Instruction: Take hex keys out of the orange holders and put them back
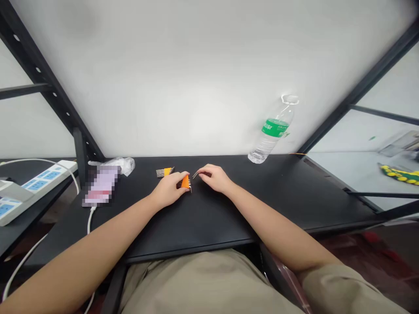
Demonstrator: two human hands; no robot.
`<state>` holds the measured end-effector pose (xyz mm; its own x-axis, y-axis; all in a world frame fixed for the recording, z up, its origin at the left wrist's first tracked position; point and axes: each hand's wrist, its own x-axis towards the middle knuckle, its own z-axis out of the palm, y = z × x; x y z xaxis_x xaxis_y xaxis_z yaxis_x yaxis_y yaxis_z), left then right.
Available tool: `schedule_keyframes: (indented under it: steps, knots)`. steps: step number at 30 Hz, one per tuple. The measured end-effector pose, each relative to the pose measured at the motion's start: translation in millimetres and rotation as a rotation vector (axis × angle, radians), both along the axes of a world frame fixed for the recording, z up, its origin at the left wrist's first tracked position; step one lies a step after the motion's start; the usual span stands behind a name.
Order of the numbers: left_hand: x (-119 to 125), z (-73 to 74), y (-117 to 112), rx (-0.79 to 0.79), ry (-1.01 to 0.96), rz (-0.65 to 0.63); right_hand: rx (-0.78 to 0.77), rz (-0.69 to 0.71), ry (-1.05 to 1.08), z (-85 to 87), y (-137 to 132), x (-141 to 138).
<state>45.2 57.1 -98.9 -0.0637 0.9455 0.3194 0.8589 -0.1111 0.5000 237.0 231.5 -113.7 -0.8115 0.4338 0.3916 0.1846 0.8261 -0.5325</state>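
My left hand (168,190) is closed around an orange hex key holder (185,181), with the ends of several metal keys poking out on its right side. Just right of it, my right hand (214,178) pinches a small metal hex key (195,175) between thumb and fingers; whether it is one key or two I cannot tell. Behind my left hand, a second hex key set (164,172) lies on the black table (203,226), its keys in an orange holder and pointing left.
A phone (102,185) with a white charging cable (89,220) lies at the left, by crumpled clear plastic (126,165). Farther left is a white power strip (39,189). A large clear bottle (273,131) with a green label stands at the back right, near the white wall (183,87).
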Motion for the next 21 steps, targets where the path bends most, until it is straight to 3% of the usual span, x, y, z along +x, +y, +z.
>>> schedule_keyframes:
  steps: [5,21]
  knots:
    - [-1.8,-0.3,-0.8,-0.013,0.002,0.003,0.108,-0.068,-0.129,-3.5,12.9,4.8]
    - [-3.1,-2.9,0.2,0.033,0.043,-0.001,0.356,-0.130,-0.319,3.6,-7.9,5.1]
